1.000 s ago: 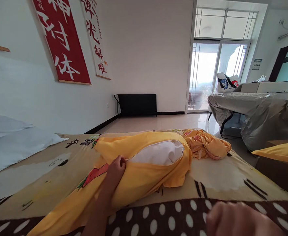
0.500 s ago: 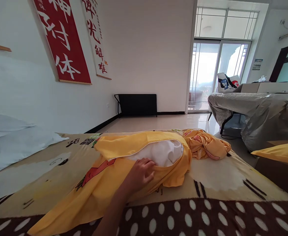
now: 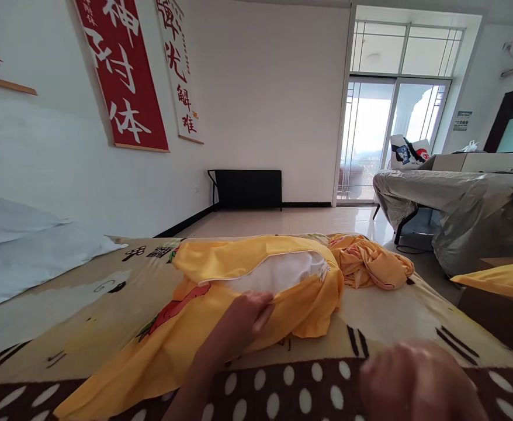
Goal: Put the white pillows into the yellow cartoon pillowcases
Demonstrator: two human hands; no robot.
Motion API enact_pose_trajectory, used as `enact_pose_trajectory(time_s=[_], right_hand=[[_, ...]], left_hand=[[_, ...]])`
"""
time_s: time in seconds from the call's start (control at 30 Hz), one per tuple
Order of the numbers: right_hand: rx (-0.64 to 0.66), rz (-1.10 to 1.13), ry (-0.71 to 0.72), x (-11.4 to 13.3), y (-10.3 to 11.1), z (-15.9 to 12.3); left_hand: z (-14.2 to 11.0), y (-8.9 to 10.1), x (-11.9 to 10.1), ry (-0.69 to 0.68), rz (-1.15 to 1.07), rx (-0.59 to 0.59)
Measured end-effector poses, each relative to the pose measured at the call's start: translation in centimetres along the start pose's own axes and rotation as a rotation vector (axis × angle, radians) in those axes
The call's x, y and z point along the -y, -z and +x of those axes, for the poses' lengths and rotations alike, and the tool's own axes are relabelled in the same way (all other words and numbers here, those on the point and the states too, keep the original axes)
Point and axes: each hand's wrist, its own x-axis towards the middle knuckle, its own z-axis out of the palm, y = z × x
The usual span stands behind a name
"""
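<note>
- Left hand (image 3: 252, 313) pinching the near edge of an open yellow cover (image 3: 230, 257), white insert (image 3: 278, 272) exposed
- Right hand (image 3: 420, 380) blurred, over polka-dot blanket border (image 3: 311, 389)
- Crumpled orange fabric (image 3: 373, 263) just beside the cover

Overexposed glass door (image 3: 369, 143) (daylight), blurred right hand (image 3: 420, 380)

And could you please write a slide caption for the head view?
Left hand at the open edge of a yellow cover, white fabric showing inside; right hand blurred in the foreground.
</note>
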Motion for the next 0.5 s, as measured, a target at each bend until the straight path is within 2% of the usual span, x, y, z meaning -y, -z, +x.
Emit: enact_pose_trajectory(time_s=[0.07, 0.17, 0.27, 0.37, 0.5], right_hand=[[-0.017, -0.023, -0.056, -3.8, -1.0, 2.8], [-0.045, -0.169, -0.229, -9.4, -3.7, 5.8], [0.000, -0.270, -0.268, -12.6, -6.0, 6.7], [-0.044, -0.356, -0.259, -13.0, -7.1, 6.5], [0.033, -0.323, -0.191, -12.6, -7.6, 6.2]], left_hand=[[-0.4, 0.8, -0.2, -0.028, -0.056, -0.132], [-1.2, 2.0, -0.2, -0.102, -0.130, -0.324], [-1.9, 2.9, 0.3, -0.104, -0.205, -0.391], [-2.1, 3.2, 0.8, -0.038, -0.263, -0.347], [-1.2, 2.8, 0.4, 0.029, -0.168, -0.105]])
